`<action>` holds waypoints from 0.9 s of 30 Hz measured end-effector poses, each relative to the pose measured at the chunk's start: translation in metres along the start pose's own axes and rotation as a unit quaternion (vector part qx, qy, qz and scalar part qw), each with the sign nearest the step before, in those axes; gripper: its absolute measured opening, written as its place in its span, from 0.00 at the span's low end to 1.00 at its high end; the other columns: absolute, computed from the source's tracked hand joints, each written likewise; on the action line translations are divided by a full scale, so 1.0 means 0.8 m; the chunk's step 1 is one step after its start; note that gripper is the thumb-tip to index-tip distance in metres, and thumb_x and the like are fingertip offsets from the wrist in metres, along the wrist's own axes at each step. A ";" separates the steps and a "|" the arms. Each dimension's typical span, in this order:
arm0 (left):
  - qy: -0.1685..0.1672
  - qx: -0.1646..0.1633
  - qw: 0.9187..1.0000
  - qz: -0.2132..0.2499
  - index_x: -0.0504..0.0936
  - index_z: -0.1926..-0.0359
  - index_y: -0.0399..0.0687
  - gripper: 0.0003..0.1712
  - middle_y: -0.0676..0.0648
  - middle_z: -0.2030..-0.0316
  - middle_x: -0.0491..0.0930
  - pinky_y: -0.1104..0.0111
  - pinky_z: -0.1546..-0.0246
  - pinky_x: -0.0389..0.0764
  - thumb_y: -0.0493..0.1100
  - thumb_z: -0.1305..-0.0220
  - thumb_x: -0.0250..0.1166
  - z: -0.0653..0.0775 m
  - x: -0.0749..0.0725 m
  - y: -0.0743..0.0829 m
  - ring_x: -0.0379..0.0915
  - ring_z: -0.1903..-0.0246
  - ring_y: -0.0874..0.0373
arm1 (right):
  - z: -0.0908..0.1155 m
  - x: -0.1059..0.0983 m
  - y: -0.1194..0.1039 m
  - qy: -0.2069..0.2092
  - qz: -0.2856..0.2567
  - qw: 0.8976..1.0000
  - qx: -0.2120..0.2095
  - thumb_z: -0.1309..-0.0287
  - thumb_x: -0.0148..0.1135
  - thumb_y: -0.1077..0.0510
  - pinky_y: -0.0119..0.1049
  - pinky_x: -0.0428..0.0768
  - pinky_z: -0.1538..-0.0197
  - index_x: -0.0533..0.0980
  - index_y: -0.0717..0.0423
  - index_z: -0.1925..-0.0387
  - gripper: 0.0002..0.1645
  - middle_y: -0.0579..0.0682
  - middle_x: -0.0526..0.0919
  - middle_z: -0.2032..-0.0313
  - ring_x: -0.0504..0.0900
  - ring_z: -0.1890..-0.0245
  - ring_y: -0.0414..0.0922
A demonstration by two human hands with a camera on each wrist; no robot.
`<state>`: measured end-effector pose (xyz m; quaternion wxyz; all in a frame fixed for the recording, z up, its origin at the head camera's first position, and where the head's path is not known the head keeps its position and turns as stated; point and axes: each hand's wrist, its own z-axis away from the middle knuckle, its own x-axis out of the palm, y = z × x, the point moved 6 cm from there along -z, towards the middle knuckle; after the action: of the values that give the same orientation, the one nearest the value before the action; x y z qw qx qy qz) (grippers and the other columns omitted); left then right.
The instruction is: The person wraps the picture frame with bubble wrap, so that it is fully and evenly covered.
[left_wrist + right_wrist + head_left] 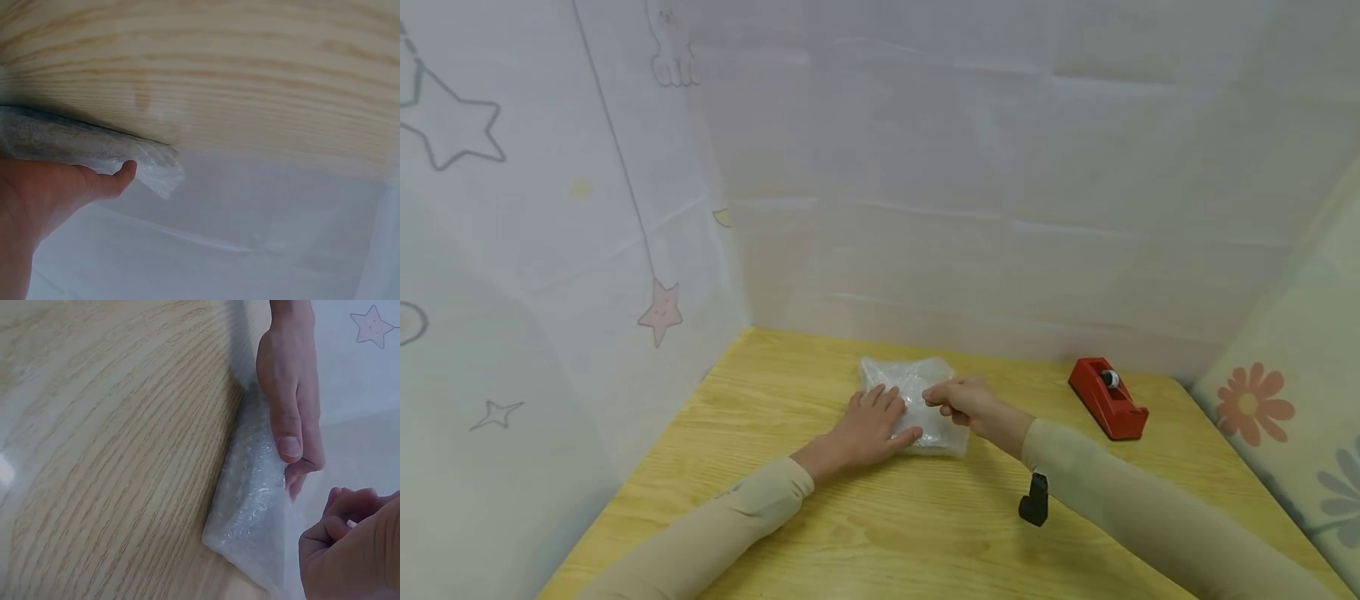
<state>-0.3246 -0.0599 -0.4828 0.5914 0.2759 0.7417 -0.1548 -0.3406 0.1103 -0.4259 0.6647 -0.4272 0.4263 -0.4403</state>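
A flat package in clear bubble wrap (938, 425) lies on the yellow wood-grain table. My left hand (874, 425) rests flat across its left part, fingers spread and thumb out over the near edge. In the left wrist view, the thumb of that hand (69, 190) lies along the wrap (75, 139). My right hand (964, 400) is over the package's right side, fingers curled and thumb tip against the index finger. From the right wrist view, the curled hand (350, 544) sits close beside the wrap's loose edge (265, 562); I cannot tell whether something thin is pinched.
A red tape dispenser (1108, 400) stands toward the table's back right. Behind the table (880, 533) hangs a pale cloth wall (985, 208), with printed stars on the left and flowers on the right. Below the right sleeve a small black device (1035, 500) is visible.
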 end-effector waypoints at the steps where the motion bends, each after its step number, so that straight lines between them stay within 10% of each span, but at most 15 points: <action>1: -0.001 0.001 1.000 0.001 0.71 0.35 0.47 0.44 0.37 0.27 0.61 0.38 0.34 0.56 0.76 0.26 0.33 0.000 0.001 0.000 0.50 0.27 0.36 | -0.002 0.002 0.002 0.003 0.003 1.000 0.004 0.37 0.68 0.63 0.29 0.60 0.79 0.83 0.70 0.51 0.16 0.52 0.86 0.67 0.68 0.82 0.36; 20: 0.008 -0.002 1.000 0.006 0.69 0.38 0.47 0.42 0.45 0.37 0.70 0.40 0.34 0.57 0.75 0.26 0.36 -0.001 -0.005 0.001 0.52 0.28 0.38 | -0.024 0.008 0.027 0.066 0.031 0.996 0.061 0.45 0.73 0.68 0.27 0.65 0.82 0.86 0.64 0.73 0.03 0.47 0.78 0.84 0.67 0.87 0.36; 27: 0.008 0.000 1.000 0.007 0.63 0.25 0.51 0.45 0.41 0.30 0.65 0.39 0.35 0.59 0.75 0.26 0.36 0.001 -0.006 0.001 0.54 0.28 0.37 | -0.027 0.009 0.028 0.067 0.043 0.995 0.060 0.48 0.74 0.69 0.27 0.67 0.82 0.84 0.65 0.75 0.04 0.48 0.80 0.83 0.68 0.87 0.36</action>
<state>-0.3224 -0.0609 -0.4780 0.5864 0.2823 0.7446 -0.1483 -0.3542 0.1044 -0.4541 0.6775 -0.3374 0.4607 -0.4635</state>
